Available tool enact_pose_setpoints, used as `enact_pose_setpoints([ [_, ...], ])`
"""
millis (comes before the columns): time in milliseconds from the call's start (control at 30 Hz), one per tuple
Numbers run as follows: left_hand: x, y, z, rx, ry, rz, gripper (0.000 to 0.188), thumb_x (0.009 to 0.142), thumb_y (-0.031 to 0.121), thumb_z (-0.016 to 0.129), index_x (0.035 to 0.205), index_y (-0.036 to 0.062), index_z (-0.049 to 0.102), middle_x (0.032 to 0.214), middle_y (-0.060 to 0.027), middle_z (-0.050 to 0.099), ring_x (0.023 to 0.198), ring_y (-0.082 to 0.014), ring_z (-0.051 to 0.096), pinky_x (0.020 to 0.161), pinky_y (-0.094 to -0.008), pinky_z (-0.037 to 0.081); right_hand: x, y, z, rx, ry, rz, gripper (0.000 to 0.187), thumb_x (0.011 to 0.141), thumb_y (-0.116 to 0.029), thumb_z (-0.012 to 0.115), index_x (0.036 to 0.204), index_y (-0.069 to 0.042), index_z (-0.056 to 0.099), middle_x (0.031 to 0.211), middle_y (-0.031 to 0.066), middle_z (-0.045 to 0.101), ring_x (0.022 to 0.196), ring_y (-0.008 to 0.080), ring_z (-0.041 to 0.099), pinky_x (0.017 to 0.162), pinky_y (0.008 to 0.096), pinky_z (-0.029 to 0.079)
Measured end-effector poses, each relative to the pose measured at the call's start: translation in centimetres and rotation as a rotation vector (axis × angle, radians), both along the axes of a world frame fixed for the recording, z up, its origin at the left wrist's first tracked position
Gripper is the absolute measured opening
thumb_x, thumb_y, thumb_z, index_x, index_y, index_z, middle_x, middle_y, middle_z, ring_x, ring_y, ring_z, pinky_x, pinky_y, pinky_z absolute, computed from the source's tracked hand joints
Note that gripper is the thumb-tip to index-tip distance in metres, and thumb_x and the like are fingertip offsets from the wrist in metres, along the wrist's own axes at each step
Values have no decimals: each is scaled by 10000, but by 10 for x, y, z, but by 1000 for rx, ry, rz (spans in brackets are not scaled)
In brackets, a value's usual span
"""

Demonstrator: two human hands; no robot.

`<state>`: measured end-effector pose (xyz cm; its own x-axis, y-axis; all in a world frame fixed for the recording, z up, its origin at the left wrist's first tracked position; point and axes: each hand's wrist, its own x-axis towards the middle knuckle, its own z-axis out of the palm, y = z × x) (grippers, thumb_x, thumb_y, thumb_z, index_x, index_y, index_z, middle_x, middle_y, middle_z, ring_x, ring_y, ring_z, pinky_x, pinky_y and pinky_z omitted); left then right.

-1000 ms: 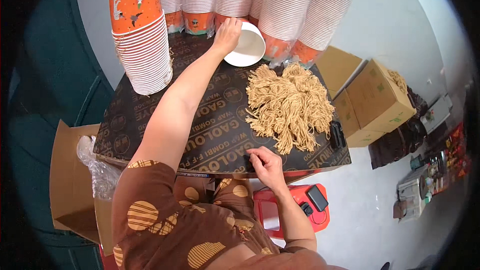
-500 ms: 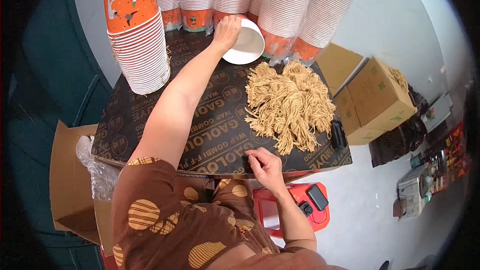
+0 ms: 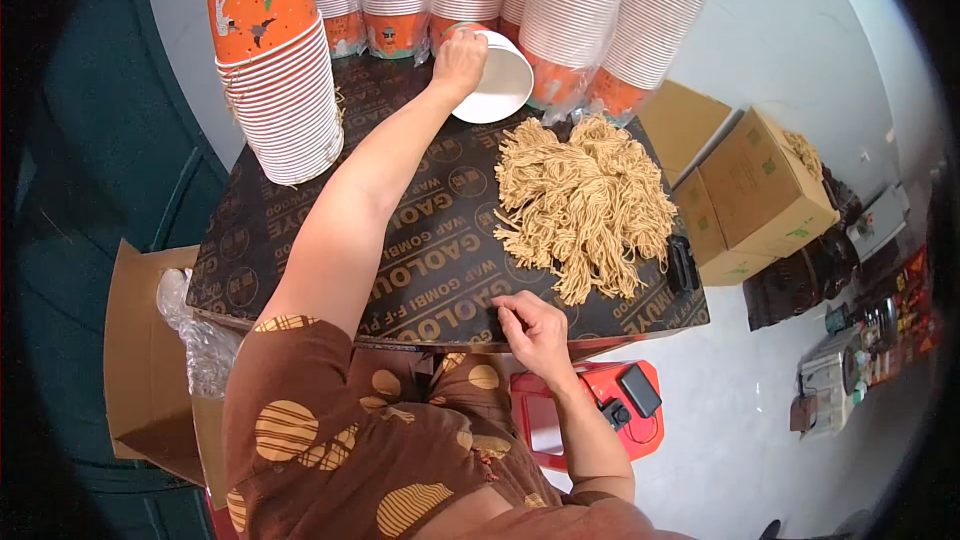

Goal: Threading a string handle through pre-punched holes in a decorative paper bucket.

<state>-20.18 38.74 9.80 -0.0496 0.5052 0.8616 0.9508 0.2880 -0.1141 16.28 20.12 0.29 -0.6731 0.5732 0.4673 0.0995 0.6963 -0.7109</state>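
At the far side of the dark printed table (image 3: pixel 400 270), my left hand (image 3: pixel 462 62) is closed on the rim of a paper bucket (image 3: pixel 497 90). The bucket is tipped, so its white inside faces me. My right hand (image 3: pixel 534 333) rests at the near table edge with its fingers curled together; whether anything small is in them is hidden. Beyond it, to the right, lies a loose heap of tan yarn strands (image 3: pixel 585 205). A tall nested stack of orange-and-green paper buckets (image 3: pixel 285 100) stands upside down at the left.
Several plastic-wrapped stacks of paper buckets (image 3: pixel 580 10) line the back. A black object (image 3: pixel 682 265) sits at the table's right edge. Cardboard boxes (image 3: pixel 755 185) stand to the right, an open carton (image 3: pixel 150 360) at the lower left. A red stool (image 3: pixel 600 380) holds small black devices.
The whole view has shifted slightly. Both hands keep their places, the left still on the tipped bucket's rim and the right at the near edge.
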Motion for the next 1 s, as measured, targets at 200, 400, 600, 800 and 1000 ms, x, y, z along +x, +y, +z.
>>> enact_pose_setpoints([
  [200, 6, -4, 0, 48, -1, 14, 73, 810, 58, 583, 851, 14, 625, 893, -166, 626, 898, -306, 667, 688, -384, 588, 0, -1, 1, 6, -4, -2, 143, 847, -27, 606, 953, -7, 700, 707, 93, 595, 591, 202, 584, 558, 308, 453],
  [400, 8, -8, 3, -36, -29, 69, 77, 813, 49, 571, 856, 5, 616, 860, -176, 648, 796, -308, 694, 664, -383, 589, 0, -1, 0, -3, -4, -9, 144, 849, -31, 605, 954, -6, 699, 702, 86, 592, 585, 198, 581, 559, 306, 449],
  [600, 4, -17, 7, -98, -96, 54, 97, 830, 49, 555, 895, -10, 597, 860, -197, 675, 803, -321, 707, 666, -400, 585, 0, -2, 3, 4, -26, -16, 128, 851, -59, 615, 937, -16, 699, 730, 96, 612, 616, 240, 605, 575, 327, 468],
  [800, 8, -28, 16, -199, -132, 11, 188, 760, 28, 626, 935, -21, 579, 898, -235, 664, 813, -353, 698, 671, -418, 582, 0, -2, 2, 11, -30, -35, 116, 850, -80, 625, 917, -23, 701, 765, 112, 640, 663, 288, 638, 599, 356, 493],
  [1000, -1, -28, 17, -180, -82, -12, 256, 724, 12, 649, 959, -51, 567, 1050, -286, 610, 832, -395, 684, 679, -436, 579, -1, -3, 0, 21, -27, -36, 113, 845, -76, 629, 916, -25, 700, 766, 113, 641, 660, 287, 639, 595, 355, 493],
])
